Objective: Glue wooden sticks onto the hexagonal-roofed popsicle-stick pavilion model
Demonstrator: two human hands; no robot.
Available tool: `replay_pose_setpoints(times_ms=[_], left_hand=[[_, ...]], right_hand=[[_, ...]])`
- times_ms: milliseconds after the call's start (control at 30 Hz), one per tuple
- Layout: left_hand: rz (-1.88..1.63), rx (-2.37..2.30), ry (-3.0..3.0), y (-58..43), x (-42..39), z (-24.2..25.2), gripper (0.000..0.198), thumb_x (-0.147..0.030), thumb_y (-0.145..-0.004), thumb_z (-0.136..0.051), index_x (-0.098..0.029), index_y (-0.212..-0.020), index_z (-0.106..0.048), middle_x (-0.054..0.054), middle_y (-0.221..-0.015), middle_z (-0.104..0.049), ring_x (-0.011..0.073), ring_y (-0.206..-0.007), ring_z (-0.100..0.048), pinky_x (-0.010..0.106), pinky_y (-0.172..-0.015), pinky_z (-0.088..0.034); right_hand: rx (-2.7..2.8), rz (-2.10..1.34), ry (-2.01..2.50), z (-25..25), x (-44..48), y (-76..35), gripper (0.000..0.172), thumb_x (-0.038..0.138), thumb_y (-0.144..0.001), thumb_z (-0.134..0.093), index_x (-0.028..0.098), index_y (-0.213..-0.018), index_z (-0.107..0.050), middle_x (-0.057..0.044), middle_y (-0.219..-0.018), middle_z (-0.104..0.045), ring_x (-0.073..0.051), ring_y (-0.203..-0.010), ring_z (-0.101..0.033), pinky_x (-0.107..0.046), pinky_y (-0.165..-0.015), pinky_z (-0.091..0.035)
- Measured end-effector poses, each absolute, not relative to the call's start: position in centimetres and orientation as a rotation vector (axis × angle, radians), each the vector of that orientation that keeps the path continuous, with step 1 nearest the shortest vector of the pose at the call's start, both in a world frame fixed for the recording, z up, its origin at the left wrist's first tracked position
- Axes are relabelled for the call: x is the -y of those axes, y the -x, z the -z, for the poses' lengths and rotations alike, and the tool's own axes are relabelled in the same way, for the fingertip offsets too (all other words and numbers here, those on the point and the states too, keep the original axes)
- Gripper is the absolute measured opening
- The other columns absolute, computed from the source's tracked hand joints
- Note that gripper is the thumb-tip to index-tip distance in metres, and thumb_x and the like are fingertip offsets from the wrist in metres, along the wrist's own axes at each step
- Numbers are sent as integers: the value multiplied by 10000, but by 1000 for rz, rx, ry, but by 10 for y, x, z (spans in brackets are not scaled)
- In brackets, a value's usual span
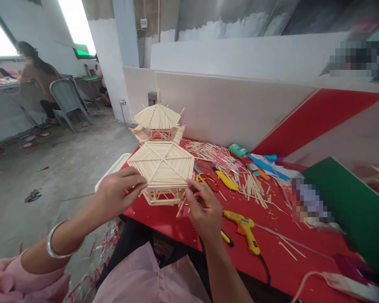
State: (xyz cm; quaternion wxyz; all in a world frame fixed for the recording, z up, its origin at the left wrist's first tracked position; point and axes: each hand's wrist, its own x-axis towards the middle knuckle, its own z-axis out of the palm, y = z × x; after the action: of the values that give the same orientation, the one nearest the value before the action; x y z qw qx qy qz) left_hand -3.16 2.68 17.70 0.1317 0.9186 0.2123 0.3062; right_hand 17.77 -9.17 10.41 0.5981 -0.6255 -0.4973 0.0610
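A model of pale wooden sticks with a flat hexagonal roof stands at the near left edge of the red table. My left hand pinches the roof's front left corner between thumb and fingers. At the front right corner, the thumb and fingertips of my right hand close on the roof's edge. Open stick framework shows beneath the roof. Just behind it is a second stick model with a pointed, ribbed roof and flared lower eaves.
Loose sticks, a yellow glue gun, a yellow cutter, scissors and a green bottle lie on the right. A green board leans there. A person sits far left near a grey chair.
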Motion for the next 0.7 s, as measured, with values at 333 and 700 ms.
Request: replay_pose_setpoints(times_ms=[333,700], left_hand=[[-887,-639,-2648,31,-25,-177,183,-223,-928,-550,-191,-857,-715,37,-829,-690,124,-732,-635,233,-657,-472],[-937,-581,-2676,34,-23,-181,184,-185,-927,-537,-200,-869,-711,20,-830,-691,110,-732,-644,212,-669,-498]], right_hand=[[1160,-92,1468,-104,92,-178,213,281,-911,-594,243,-1091,-700,-25,-976,-692,-129,-798,-633,-240,-670,-510],[1063,-172,1428,-101,94,-172,372,300,-909,-586,253,-1277,-616,-7,-924,-662,-105,-713,-601,-225,-617,-506]])
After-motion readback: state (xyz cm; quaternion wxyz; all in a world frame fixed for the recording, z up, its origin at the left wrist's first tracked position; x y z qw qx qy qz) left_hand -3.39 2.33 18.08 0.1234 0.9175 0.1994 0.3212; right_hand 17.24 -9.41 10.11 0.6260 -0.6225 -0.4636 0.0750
